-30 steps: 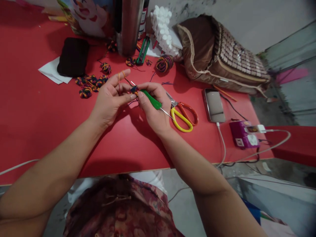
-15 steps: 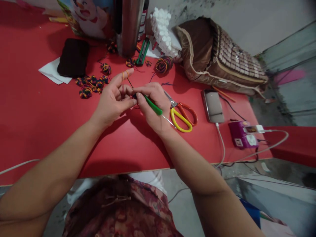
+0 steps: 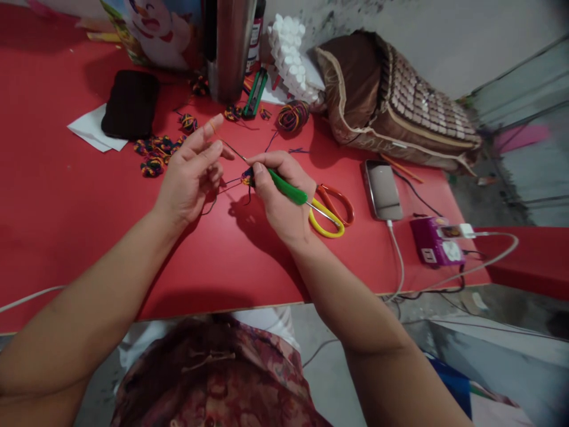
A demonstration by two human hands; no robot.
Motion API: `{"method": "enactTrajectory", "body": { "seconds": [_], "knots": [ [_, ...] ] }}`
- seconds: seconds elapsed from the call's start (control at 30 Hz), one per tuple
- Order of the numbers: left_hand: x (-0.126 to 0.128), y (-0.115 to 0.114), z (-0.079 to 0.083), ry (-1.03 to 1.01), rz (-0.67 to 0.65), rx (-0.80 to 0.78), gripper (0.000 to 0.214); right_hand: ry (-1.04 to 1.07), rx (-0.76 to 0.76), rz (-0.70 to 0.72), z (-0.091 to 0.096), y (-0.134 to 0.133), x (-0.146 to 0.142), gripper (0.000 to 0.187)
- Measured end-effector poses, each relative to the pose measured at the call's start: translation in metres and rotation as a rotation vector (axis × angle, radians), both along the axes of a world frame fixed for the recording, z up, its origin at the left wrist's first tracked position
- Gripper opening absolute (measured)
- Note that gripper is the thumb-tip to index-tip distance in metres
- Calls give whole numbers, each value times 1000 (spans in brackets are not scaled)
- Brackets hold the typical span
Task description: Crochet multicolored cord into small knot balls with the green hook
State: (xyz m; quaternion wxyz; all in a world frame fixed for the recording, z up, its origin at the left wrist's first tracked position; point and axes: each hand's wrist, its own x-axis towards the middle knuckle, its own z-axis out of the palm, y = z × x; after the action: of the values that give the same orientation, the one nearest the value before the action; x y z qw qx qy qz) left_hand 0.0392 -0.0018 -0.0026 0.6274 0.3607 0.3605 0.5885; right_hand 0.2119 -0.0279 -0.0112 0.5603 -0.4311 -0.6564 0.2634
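My right hand (image 3: 284,198) grips a crochet hook (image 3: 291,190) by its green handle, with the metal shaft sticking out past the palm. At its fingertips is a small multicoloured crochet piece (image 3: 246,177), partly hidden by thumb and finger. My left hand (image 3: 186,175) is to the left, a little apart from the piece. Yarn (image 3: 232,148) loops over its raised index finger and runs taut toward the hook. Other strands stretch from the piece to the lower fingers, which are curled. Just beyond my right hand lie scissors (image 3: 331,216) with yellow and orange handles, blades covered by the hand.
Several crocheted bits (image 3: 153,157) lie left, beside a dark phone-like slab (image 3: 131,104) on white paper. A yarn ball (image 3: 292,117), green cutter (image 3: 255,95) and metal flask (image 3: 229,53) stand behind. Right are a brown cushion (image 3: 400,101), charging device (image 3: 383,190) and purple power adapter (image 3: 435,243).
My left hand has drawn back left from the crochet piece, its thumb lifting off and the strands stretching between. My right hand has shifted slightly right with the hook.
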Motion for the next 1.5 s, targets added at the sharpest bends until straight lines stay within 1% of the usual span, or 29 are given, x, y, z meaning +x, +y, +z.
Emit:
{"method": "enactTrajectory", "body": {
  "seconds": [0.13, 0.23, 0.3, 0.37, 0.47, 0.6, 0.67, 0.73, 0.8, 0.83, 0.9, 0.93, 1.0, 1.07, 1.17, 1.2, 1.27, 1.33, 1.43, 1.5],
  "knots": [
    [4, -6, 5, -62, -24, 38, 45, -37, 49, -11, 2, -2, -1, 18],
    [8, -11, 6, -55, -50, 29, 68, -24, 101, -16, 0, -1, -2, 15],
    [10, -12, 5, -27, -60, 18, 83, 17, 99, -23, -1, 1, -3, 16],
    [10, -13, 3, 19, -66, 8, 90, 55, 76, -36, -3, 2, -4, 17],
    [9, -12, 1, 88, -48, 9, 83, 58, 58, -44, -4, 2, -5, 16],
    [7, -11, 1, 131, 8, -4, 61, 0, 105, -19, -3, -1, -4, 16],
    [6, -9, -1, 189, 6, 9, 54, 11, 139, -9, -1, -3, -4, 16],
    [5, -9, -3, 290, -3, 76, 43, 22, 158, -26, 1, -4, -3, 18],
    [4, -9, -4, 410, -5, 164, 24, 38, 156, -63, 2, -5, -3, 19],
    [4, -10, -3, 469, -13, 201, 18, 53, 145, -79, 2, -5, -2, 19],
    [4, -13, -2, 522, -63, 196, 29, 95, 126, -102, 2, -3, -1, 17],
    [5, -14, -1, 499, -94, 158, 34, 113, 112, -111, 2, -2, -1, 16],
    [6, -16, 1, 389, -123, 55, 36, 134, 91, -139, -1, 1, 0, 18],
    [7, -14, 1, 245, -100, -38, 27, 144, 77, -160, -4, 4, 1, 23],
    [6, -9, -1, 112, -80, -111, 10, 110, 55, -165, -6, 5, 2, 26],
    [5, -7, -2, 78, -96, -131, 12, 82, 51, -166, -6, 4, 2, 26],
    [4, -3, -2, 33, -138, -130, 21, 36, 71, -167, -4, 1, 2, 26],
    [3, -2, -3, 18, -156, -83, 22, 32, 100, -146, -2, -1, 1, 24],
    [5, -6, -1, -12, -161, -31, 12, 108, 110, -108, 1, -3, -1, 18],
    [7, -10, 1, -66, -200, -53, 16, 176, 110, -98, 1, -2, -3, 15]
  ]
}}
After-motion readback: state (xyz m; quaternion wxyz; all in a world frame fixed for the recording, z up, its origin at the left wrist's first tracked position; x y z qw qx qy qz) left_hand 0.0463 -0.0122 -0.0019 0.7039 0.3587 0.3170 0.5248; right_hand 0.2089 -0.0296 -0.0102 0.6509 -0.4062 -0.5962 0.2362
